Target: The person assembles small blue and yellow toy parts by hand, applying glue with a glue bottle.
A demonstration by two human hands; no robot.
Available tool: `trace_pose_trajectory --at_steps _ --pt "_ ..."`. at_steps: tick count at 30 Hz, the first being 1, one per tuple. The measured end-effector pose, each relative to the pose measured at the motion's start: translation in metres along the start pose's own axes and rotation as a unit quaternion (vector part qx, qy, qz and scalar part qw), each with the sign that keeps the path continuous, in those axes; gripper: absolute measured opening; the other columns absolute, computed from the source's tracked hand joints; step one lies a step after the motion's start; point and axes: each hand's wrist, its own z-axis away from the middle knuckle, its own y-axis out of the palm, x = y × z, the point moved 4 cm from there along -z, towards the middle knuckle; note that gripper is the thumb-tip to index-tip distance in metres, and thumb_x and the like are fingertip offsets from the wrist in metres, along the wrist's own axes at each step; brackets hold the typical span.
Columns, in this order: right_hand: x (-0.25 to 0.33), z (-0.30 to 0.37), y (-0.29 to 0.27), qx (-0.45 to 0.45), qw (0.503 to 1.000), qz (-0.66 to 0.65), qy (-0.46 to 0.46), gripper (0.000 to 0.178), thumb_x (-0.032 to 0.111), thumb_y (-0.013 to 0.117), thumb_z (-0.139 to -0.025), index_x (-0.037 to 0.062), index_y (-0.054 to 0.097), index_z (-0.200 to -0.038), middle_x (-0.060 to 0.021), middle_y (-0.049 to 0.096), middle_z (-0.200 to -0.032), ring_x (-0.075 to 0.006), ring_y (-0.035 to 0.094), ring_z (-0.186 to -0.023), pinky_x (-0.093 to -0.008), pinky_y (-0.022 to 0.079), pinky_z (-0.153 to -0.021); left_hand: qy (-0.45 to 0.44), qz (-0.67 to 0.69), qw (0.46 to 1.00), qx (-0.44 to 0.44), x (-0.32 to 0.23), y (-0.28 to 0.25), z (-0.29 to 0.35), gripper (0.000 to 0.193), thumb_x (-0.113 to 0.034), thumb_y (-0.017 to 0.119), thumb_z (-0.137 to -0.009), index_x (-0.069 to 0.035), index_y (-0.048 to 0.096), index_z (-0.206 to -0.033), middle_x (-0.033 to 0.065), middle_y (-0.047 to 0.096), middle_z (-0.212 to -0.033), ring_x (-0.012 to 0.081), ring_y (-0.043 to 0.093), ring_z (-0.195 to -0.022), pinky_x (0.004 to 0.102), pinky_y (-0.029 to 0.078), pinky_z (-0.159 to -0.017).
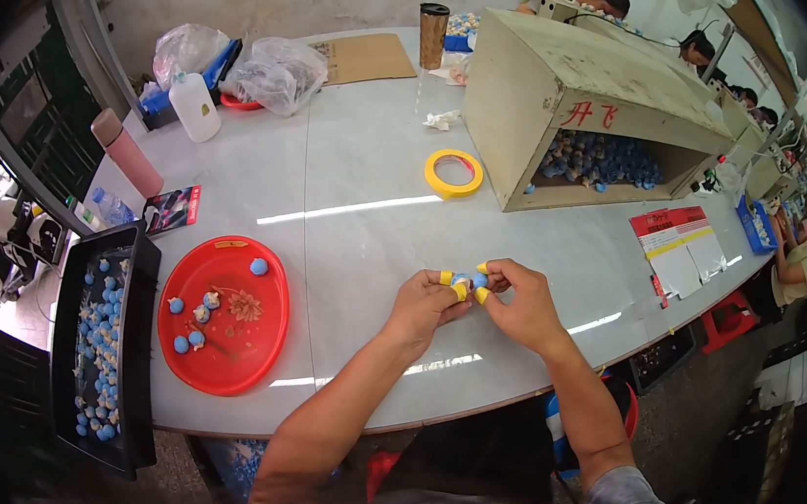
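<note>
Above the near middle of the table, my left hand (pixel 419 311) and my right hand (pixel 525 309) meet at a small blue-and-white figure piece (pixel 463 282). Both hands are closed, with thumbs and forefingers pinching it from either side. Yellow coverings wrap several of my fingertips, and they hide much of the piece. To the left of my hands lies a round red plastic plate (pixel 249 352) carrying several small blue-and-cream pieces (pixel 201 314). Farther left, a black tray (pixel 141 329) holds many more of the same kind.
A roll of yellow tape (pixel 454 174) lies beyond my hands. At the far right stands a wooden box (pixel 591 75) with blue parts inside. A pink bottle (pixel 127 153), a white bottle (pixel 195 107), a brown tumbler (pixel 434 36) and cardboard (pixel 367 58) are toward the back. Other people sit at right.
</note>
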Motion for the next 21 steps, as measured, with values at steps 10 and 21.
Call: trace_pose_trajectory --at_steps 10,21 --pt "-0.020 -0.001 0.012 -0.028 0.994 -0.093 0.038 0.026 -0.002 0.068 -0.079 -0.0033 0.062 -0.104 -0.0040 0.064 -0.078 -0.0106 0.060 -0.071 -0.0250 0.050 -0.069 -0.032 0.048 0.998 0.029 -0.005 0.001 0.002 0.023 -0.013 0.047 -0.098 0.002 0.049 -0.116 0.0168 0.060 -0.116 0.0249 0.062 -0.107 0.0352 0.052 -0.093" --pt "-0.030 -0.003 0.007 0.030 0.972 -0.218 0.076 0.027 0.000 0.069 -0.080 -0.0039 0.062 -0.106 -0.0003 0.061 -0.080 -0.0059 0.054 -0.073 -0.0225 0.047 -0.070 -0.046 0.028 0.997 0.052 -0.001 -0.004 -0.003 0.028 -0.008 0.056 -0.095 0.002 0.050 -0.120 0.0113 0.061 -0.110 0.0181 0.064 -0.098 0.0273 0.055 -0.084"
